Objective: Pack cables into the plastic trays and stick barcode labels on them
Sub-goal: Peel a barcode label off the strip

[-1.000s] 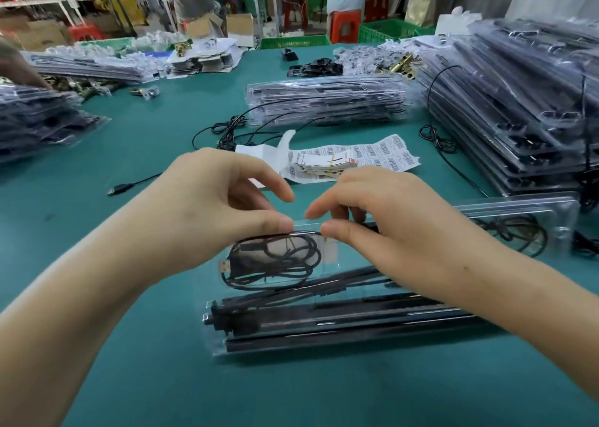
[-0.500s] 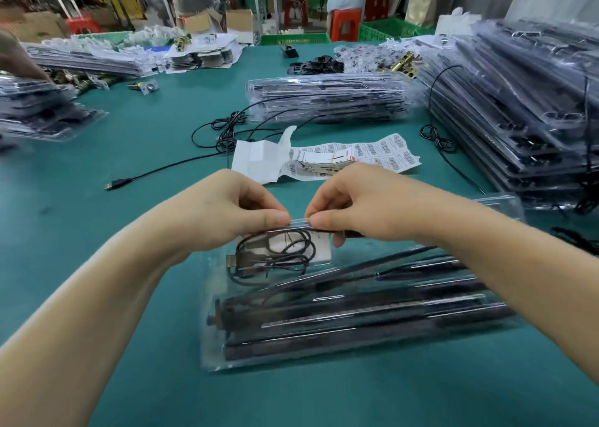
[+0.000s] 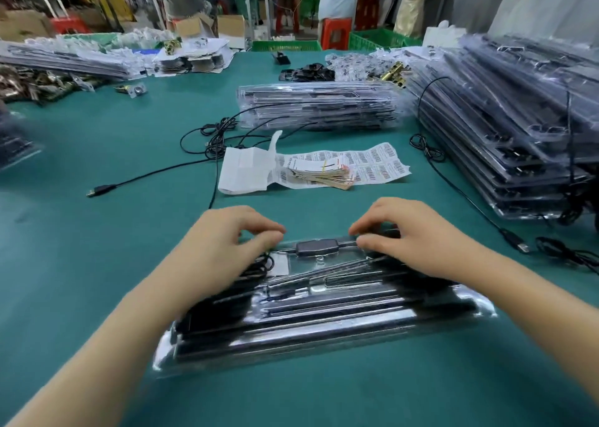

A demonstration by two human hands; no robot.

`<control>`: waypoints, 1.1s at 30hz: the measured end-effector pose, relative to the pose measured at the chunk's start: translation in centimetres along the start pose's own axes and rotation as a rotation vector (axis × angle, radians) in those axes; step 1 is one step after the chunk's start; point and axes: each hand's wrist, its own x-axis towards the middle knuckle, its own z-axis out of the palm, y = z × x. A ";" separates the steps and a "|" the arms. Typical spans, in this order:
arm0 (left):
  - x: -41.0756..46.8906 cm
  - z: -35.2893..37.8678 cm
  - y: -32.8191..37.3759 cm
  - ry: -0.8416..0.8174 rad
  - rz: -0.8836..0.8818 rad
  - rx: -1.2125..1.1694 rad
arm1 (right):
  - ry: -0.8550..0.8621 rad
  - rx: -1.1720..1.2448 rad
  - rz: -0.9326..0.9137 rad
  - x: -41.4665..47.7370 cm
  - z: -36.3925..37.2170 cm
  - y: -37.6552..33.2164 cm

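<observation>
A clear plastic tray (image 3: 324,332) holding long black strips lies on the green table in front of me. A black cable with an oval inline box (image 3: 316,248) runs along its far edge. My left hand (image 3: 227,241) pinches the tray's far edge left of the box and covers a coiled black cable. My right hand (image 3: 402,232) pinches the same edge right of the box. Sheets of barcode labels (image 3: 372,164) and a stack of cards lie just beyond the tray.
A stack of packed trays (image 3: 321,108) stands behind the labels. A taller pile of trays (image 3: 505,125) fills the right side. Loose black USB cables (image 3: 155,177) trail across the middle and at the right (image 3: 515,243). People stand at shelves beyond the table.
My hands have moved apart along the tray's far edge, uncovering the cable's inline box. The tray now lies flatter and closer to me.
</observation>
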 end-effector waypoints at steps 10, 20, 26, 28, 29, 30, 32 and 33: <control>0.7 4.4 2.7 0.073 -0.029 -0.019 | 0.162 0.070 0.006 -0.9 1.9 0.0; 1.0 4.5 2.2 -0.013 0.064 -0.022 | 0.169 0.048 0.000 -1.1 2.0 0.0; 1.4 4.8 2.6 -0.021 0.089 0.209 | 0.181 0.020 -0.004 -0.9 2.3 0.1; 1.3 4.6 2.8 -0.034 0.092 0.212 | 0.157 0.027 -0.004 -0.8 2.2 0.2; 1.3 4.6 2.8 -0.035 0.096 0.215 | 0.135 0.035 -0.006 -0.6 2.0 0.1; 1.3 4.6 2.8 -0.035 0.098 0.218 | 0.123 0.042 -0.009 -0.4 1.7 0.1; 1.2 4.5 2.8 -0.040 0.100 0.220 | 0.166 0.059 -0.012 0.6 0.8 0.0; 1.3 4.4 2.8 -0.054 0.098 0.217 | 0.214 0.068 -0.007 1.2 0.3 0.0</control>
